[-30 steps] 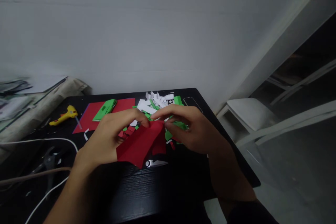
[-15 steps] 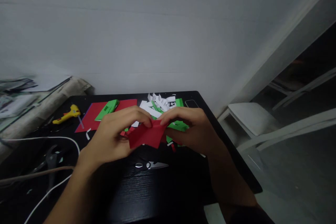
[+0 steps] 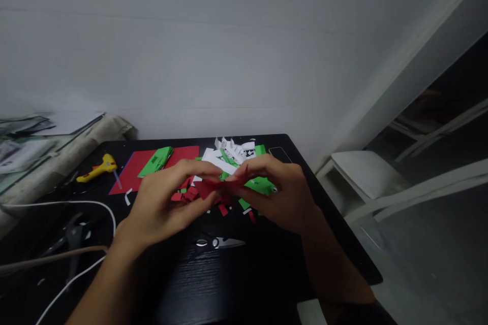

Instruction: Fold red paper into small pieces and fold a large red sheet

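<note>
Both hands meet over the middle of the black table [image 3: 236,284]. My left hand [image 3: 168,203] and my right hand [image 3: 278,193] pinch a piece of red paper [image 3: 217,188] between their fingertips; the paper looks folded small and seen nearly edge-on. Just beyond and under the hands lies a heap of green, white and red paper scraps [image 3: 236,155]. A pair of scissors [image 3: 217,242] lies on the table right below the hands.
A red sheet [image 3: 131,172] with a green folded piece [image 3: 156,159] lies at the back left, beside a yellow glue gun [image 3: 97,167]. White cables [image 3: 76,203] and dark pliers [image 3: 70,238] are at the left. A white chair [image 3: 366,165] stands at the right.
The red paper, a broad hanging sheet a second ago, has been folded or turned up into a small narrow shape between the fingertips. The scissors beneath it now show fully.
</note>
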`<state>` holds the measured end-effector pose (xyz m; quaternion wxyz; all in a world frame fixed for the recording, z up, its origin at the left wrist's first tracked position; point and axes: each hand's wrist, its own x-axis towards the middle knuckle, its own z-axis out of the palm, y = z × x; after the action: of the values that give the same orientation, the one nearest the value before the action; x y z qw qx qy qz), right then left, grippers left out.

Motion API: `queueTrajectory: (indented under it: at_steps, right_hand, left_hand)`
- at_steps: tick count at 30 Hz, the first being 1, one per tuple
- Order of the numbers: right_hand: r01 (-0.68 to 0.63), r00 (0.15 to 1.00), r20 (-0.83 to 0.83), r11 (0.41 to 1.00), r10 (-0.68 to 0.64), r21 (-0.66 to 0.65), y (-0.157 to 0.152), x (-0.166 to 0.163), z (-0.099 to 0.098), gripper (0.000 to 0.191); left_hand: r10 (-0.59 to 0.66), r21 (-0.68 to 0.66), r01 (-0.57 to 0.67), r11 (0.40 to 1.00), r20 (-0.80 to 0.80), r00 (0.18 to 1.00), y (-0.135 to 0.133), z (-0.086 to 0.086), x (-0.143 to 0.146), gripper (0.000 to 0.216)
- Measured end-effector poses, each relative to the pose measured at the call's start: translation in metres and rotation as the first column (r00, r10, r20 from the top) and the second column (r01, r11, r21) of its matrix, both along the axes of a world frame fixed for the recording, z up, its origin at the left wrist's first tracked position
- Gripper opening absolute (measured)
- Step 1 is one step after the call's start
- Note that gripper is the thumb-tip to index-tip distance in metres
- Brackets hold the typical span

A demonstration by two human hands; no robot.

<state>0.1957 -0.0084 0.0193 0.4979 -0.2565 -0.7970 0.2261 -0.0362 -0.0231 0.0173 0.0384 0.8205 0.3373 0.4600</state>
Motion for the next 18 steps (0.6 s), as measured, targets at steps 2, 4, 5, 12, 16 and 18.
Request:
queueTrajectory:
  at_steps: [2,4,5,12,16,18]
  right_hand:
    - [0.01,1.0,-0.014,1.0,-0.01,0.007,-0.001,-0.0002,0.0,0.027]
    - [0.002,1.0,0.003,1.0,-0.002,0.022,-0.0016,-0.0006,0.0005,0.027]
    - [0.0,1.0,0.01,0.999,-0.001,0.032,-0.0018,-0.0011,0.0007,0.024]
    - [0.01,0.964,-0.253,0.96,-0.083,-0.278,0.0014,-0.0068,-0.0033,0.012]
    - [-0.252,0.945,-0.311,0.827,0.099,-0.503,0.0029,-0.0048,-0.0034,0.027]
    - [-0.291,0.941,-0.307,0.795,0.139,-0.533,0.0017,-0.0049,-0.0028,0.037]
  left_hand:
    - [-0.047,0.007,0.047,0.999,-0.029,0.998,-0.0003,0.0019,0.0007,0.032]
    - [-0.133,0.017,0.134,0.991,-0.056,0.99,-0.0003,0.0052,0.0019,0.031]
    - [-0.163,0.026,0.165,0.986,-0.057,0.985,-0.0003,0.0066,0.0025,0.03]
    - [0.063,0.242,-0.064,0.968,0.012,0.998,0.0,0.0054,0.0046,0.026]
    - [0.126,0.308,-0.128,0.943,0.029,0.992,0.0018,0.0025,0.0066,0.03]
    - [0.136,0.329,-0.132,0.935,0.01,0.991,0.0033,0.0007,0.0074,0.03]
